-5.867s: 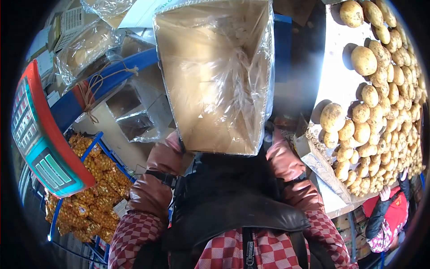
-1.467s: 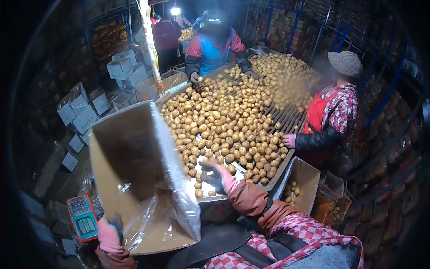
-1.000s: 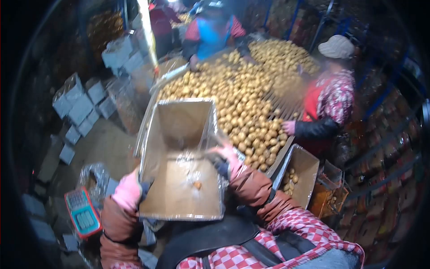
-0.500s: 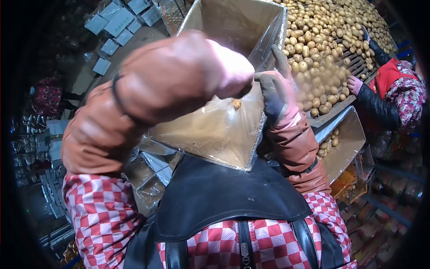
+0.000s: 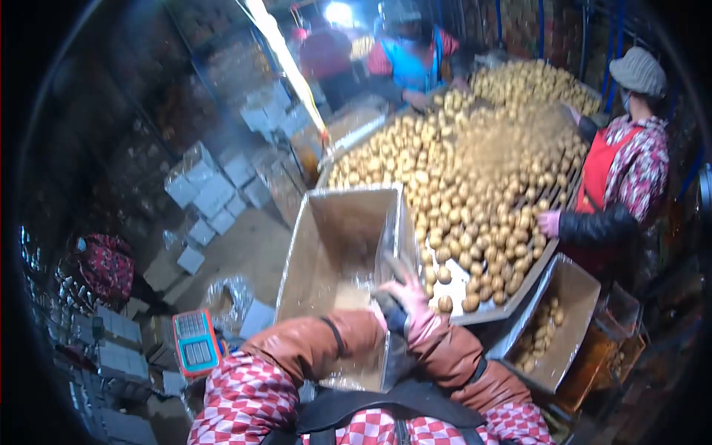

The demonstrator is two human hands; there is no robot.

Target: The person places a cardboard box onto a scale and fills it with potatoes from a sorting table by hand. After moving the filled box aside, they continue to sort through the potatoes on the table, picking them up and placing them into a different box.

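Note:
A tall cardboard box (image 5: 302, 248) with a clear plastic liner stands in front of me, its inside mostly bare cardboard. My right hand (image 5: 412, 298), in a pink glove with grey fingers, is at the box's right rim beside the liner. Its fingers are stretched out and apart. My left hand (image 5: 380, 317) reaches across the box to the same rim, close to my right hand. Little of its pink glove shows past the brown sleeve, and its fingers are hidden. Just beyond the rim, many potatoes (image 5: 475, 248) cover a slatted sorting table (image 5: 512, 305).
A second box (image 5: 575, 315) with some potatoes stands below the table's right side. One co-worker (image 5: 627, 163) in a red apron works at that side; another person in blue (image 5: 415, 63) is at the far end. White cartons (image 5: 204, 189) and a red-rimmed scale (image 5: 196, 343) are on the left.
My view has tilted up, showing more of the table and people. My left arm has lowered from above the box to its right rim. The right hand stays by that rim.

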